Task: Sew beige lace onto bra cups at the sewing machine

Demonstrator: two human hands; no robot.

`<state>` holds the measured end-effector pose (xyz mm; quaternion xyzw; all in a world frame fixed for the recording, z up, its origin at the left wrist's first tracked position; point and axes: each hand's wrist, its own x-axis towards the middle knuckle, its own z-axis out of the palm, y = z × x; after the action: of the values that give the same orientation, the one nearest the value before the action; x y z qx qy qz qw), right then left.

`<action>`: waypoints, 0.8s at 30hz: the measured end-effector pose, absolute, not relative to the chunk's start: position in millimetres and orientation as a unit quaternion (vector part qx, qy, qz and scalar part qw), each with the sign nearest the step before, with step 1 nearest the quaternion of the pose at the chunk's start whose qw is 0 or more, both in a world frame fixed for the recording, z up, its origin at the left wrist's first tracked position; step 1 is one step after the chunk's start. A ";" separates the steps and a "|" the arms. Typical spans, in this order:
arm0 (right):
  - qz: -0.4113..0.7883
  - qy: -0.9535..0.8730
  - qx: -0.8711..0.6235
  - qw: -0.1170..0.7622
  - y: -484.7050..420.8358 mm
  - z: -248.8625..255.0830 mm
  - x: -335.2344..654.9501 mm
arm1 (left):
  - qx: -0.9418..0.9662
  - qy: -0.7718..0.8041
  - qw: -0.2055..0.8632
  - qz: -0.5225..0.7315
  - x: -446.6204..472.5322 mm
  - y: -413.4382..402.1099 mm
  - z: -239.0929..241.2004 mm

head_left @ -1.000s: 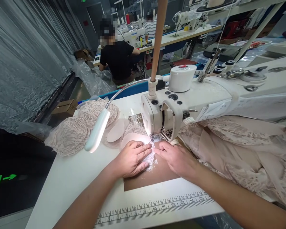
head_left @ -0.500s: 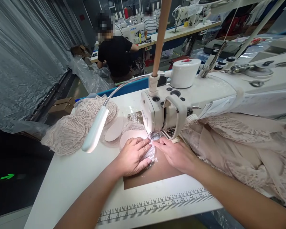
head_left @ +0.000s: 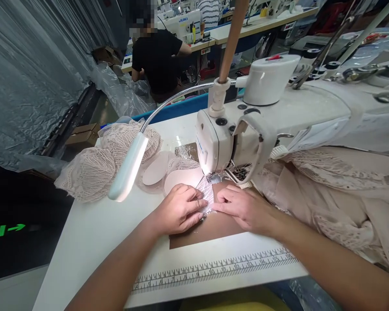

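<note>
A small piece of pale pink lace fabric lies under the presser foot of a white sewing machine. On its left side my left hand presses the lace with bent fingers and thumb close together. My right hand is closed, its fingers curled, and its leading fingertips hold the lace's near right edge. A brown sheet covers the table under both hands. Just left of the needle, a smooth pale pink cup piece joins the lace. The fingers' undersides are hidden.
A lamp on a bendable neck hangs left of my hands. Lace cups are heaped behind it. Pink lace garments pile up at the right. A ruler strip runs along the near edge. A person sits beyond the table.
My right hand has drawn back from the needle towards the lace's near edge. My left fingers have shifted slightly, so more lace shows between the hands. The camera view has tilted down.
</note>
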<state>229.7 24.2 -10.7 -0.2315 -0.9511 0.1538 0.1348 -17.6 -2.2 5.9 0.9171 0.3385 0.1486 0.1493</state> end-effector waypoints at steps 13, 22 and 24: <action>0.143 -0.954 -0.217 0.148 21.7 -7.1 230.7 | 0.935 0.321 0.120 0.094 -14.4 -3.6 6.7; 0.184 -0.934 -0.231 0.199 21.6 -9.9 230.5 | 0.935 0.319 0.119 0.094 -13.8 -4.3 6.4; 0.177 -0.937 -0.233 0.190 21.2 -10.9 229.0 | 0.936 0.320 0.120 0.090 -14.3 -4.7 6.4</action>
<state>229.0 21.2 -10.9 -0.2327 -0.9372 0.1769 0.1901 -14.3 -4.7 6.4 0.9356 0.3196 0.0901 0.1199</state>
